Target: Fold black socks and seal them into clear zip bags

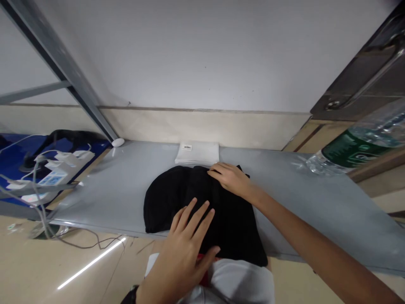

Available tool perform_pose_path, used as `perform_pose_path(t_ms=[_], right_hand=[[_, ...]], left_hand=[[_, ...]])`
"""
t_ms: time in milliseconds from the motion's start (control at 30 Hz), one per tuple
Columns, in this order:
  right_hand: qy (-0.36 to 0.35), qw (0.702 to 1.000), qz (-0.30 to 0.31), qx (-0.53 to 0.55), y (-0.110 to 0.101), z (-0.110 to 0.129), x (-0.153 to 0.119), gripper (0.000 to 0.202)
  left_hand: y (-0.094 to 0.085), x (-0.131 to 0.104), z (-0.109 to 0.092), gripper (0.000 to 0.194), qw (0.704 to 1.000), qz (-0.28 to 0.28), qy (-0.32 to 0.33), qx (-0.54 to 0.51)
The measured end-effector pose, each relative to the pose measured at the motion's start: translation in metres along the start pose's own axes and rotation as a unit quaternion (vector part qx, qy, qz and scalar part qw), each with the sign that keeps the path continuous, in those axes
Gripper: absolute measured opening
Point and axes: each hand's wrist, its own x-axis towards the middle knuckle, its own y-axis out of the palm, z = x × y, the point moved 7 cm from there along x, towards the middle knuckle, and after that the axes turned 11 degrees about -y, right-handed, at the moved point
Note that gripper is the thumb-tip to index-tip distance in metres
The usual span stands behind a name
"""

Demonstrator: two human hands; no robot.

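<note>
Black cloth (234, 223) lies loosely folded in the middle of the grey worktop (300, 215), its near part reaching past the front edge toward the person's pale clothing (245, 278). It looks light, soft and limp, likely to crease or slump rather than break, so a hold at the far edge or the outer corners should suit it better than a pinch at its middle. The left hand (186, 249) is over the near part, fingers spread and thumb apart, gripping nothing; whether the palm presses down cannot be told. The right hand (232, 179) touches the far edge with bent fingers; whether they pinch a fold is unclear. Just behind lies a white stack (199, 153), close enough to get nudged. A green-labelled bottle (354, 147) at the right and a loaded power strip (57, 181) at the left are well apart from the cloth.
</note>
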Motion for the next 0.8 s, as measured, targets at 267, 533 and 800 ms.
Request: perform_pose_path(t_ms=[267,533,800], right_hand=[[0.067,0.996,-0.037,0.045,-0.039,0.029,-0.017,0.062],[0.125,0.981,-0.012,0.149,-0.058,0.110,-0.083,0.034],[0.184,0.972,-0.024,0.141,-0.059,0.117,-0.133,0.029]], left_hand=[[0.028,-0.013,0.019,0.090,0.995,0.029,0.050,0.077],[0.004,-0.015,0.044,0.063,0.996,0.065,0.057,0.004],[-0.016,-0.010,0.052,0.073,0.991,0.117,0.047,-0.045]])
